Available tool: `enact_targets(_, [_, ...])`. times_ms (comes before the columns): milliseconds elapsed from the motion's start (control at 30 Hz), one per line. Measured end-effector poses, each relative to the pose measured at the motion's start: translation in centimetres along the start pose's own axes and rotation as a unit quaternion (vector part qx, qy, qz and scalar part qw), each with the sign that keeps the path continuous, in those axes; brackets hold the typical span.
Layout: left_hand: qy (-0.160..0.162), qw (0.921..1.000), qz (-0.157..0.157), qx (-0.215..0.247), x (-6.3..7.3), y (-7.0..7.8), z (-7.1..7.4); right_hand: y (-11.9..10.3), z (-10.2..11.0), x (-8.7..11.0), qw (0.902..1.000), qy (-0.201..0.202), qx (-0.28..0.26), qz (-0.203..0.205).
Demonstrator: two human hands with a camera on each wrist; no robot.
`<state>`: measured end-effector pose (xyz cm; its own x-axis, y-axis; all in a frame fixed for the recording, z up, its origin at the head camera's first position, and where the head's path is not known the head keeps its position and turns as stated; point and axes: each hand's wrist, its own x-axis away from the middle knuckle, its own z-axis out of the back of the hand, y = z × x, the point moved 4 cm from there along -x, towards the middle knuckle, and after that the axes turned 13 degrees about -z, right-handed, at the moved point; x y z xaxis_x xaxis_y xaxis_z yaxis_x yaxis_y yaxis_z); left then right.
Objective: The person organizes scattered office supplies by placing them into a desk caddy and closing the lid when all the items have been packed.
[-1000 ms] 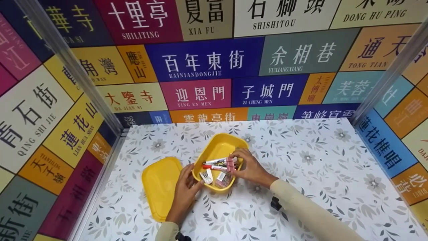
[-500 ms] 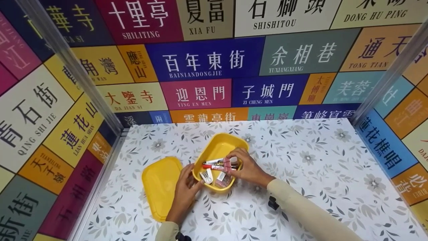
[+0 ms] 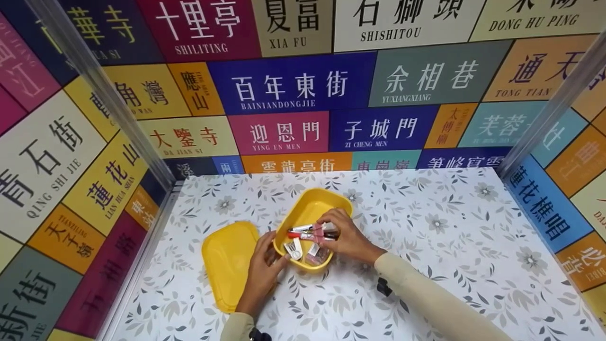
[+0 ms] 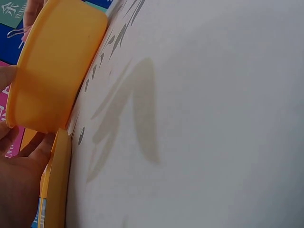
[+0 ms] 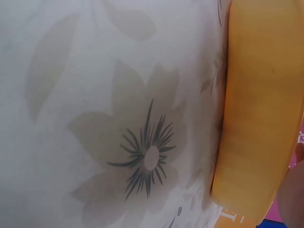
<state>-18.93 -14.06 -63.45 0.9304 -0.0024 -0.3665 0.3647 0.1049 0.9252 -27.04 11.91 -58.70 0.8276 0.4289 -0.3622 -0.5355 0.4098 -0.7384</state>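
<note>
A yellow plastic box (image 3: 315, 208) without its lid stands mid-table. My left hand (image 3: 260, 272) grips its near-left side, thumb at the rim; in the left wrist view that hand (image 4: 21, 180) has fingers under the box wall (image 4: 52, 71). Over the box's right part, my right hand (image 3: 348, 237) pinches a small pink item (image 3: 318, 233), its kind unclear. Inside lie a red-capped marker (image 3: 295, 235), other pens partly hidden by the fingers, a white clip-like piece (image 3: 293, 250) and a clear packet (image 3: 314, 256) with a white label.
The yellow lid (image 3: 226, 265) lies flat left of the box, beside my left forearm. A leaf-patterned table (image 3: 440, 265) extends to the right. Sign-printed walls (image 3: 293, 85) close off the back and both sides.
My right hand has shifted slightly left over the box, carrying the pink item with it. The left hand, box and lid stay essentially in place.
</note>
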Motion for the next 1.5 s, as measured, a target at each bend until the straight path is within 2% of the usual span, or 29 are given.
enact_targets(133, [0.001, 0.9999, 0.013, -0.004, 0.0, 0.1, 0.0, -0.1, -0.1, 0.0, 0.9999, 0.000, 0.008, 0.010])
enact_targets(367, [0.004, 0.9999, 0.014, -0.005, 0.0, 0.0, 0.0, -0.3, -0.3, 0.1, 0.9993, 0.003, 0.011, 0.034])
enact_targets(567, [0.004, 0.9999, 0.011, -0.002, 0.0, -0.2, 0.0, 0.0, 0.1, 0.8, 0.9993, 0.023, -0.002, 0.031])
enact_targets(767, [0.000, 1.0000, 0.002, -0.002, 0.0, -0.1, -0.1, 0.2, 1.5, 2.3, 0.9985, 0.054, -0.001, 0.007])
enact_targets(933, [0.000, 1.0000, -0.004, -0.009, 0.0, -0.1, 0.0, 0.3, 2.9, 3.7, 0.9974, 0.054, 0.010, -0.046])
enact_targets(1033, [0.000, 0.9999, 0.001, -0.014, 0.0, -0.1, 0.0, 0.4, 3.8, 4.6, 0.9961, 0.056, 0.022, -0.064])
enact_targets(1300, [-0.004, 0.9997, 0.008, -0.023, 0.1, -0.2, 0.1, 0.4, 5.6, 6.9, 0.9928, 0.096, 0.062, -0.036])
enact_targets(1500, [-0.004, 0.9997, 0.007, -0.022, 0.0, -0.1, 0.0, 0.5, 6.4, 8.8, 0.9884, 0.114, 0.095, -0.034])
